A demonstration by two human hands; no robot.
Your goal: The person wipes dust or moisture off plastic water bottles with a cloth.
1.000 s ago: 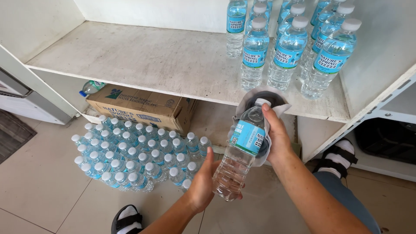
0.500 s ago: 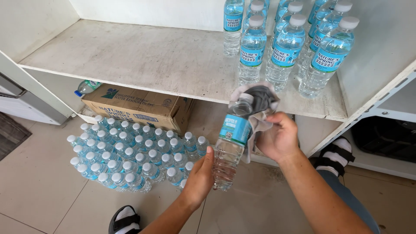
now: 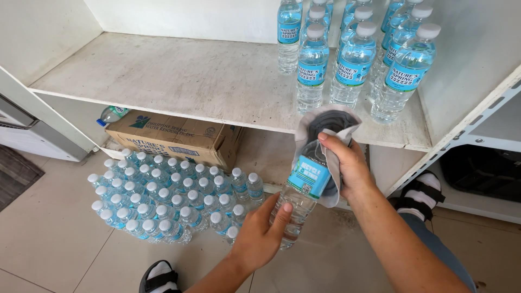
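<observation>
I hold a clear plastic water bottle [image 3: 302,191] with a blue label, tilted, in front of the shelf. My left hand [image 3: 261,232] grips its lower end from below. My right hand [image 3: 343,161] wraps a grey cloth [image 3: 325,123] over the bottle's top and upper half, hiding the cap. Several matching bottles [image 3: 355,61] with white caps stand upright at the right end of the white shelf [image 3: 179,81].
On the tiled floor lies a shrink-wrapped pack of many small bottles [image 3: 168,195]. Behind it a brown cardboard box [image 3: 176,140] sits under the shelf, with a lone bottle [image 3: 111,115] lying beside it. My sandalled feet show at the bottom and right [image 3: 420,191].
The cloth in my right hand has come up over the bottle's cap and neck. The bottle has shifted slightly and my left hand has kept its grip on the base.
</observation>
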